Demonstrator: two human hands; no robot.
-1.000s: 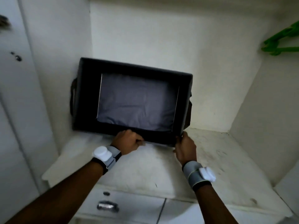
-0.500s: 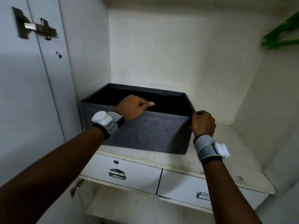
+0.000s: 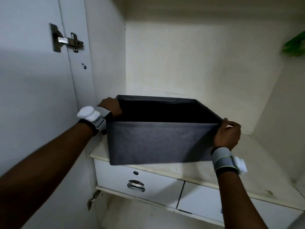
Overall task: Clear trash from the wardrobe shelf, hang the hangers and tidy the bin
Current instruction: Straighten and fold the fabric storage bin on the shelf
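A dark grey fabric bin (image 3: 158,142) stands upright on the white wardrobe shelf (image 3: 257,172), at its left end, with the open top facing up. My left hand (image 3: 110,107) grips the bin's left rim near the back corner. My right hand (image 3: 227,134) is closed on the front right corner of the rim. The bin's inside is dark and I cannot see its floor. Green hangers (image 3: 295,45) hang blurred at the upper right.
Below the shelf are two white drawers; the left drawer (image 3: 137,184) has a metal handle. The open wardrobe door (image 3: 33,96) with a metal hinge stands at the left. The wardrobe's left wall is close beside the bin.
The bin went from tipped with its opening toward me to standing upright on the shelf. My left hand slid from the front rim to the left rim; my right hand stays on the right corner.
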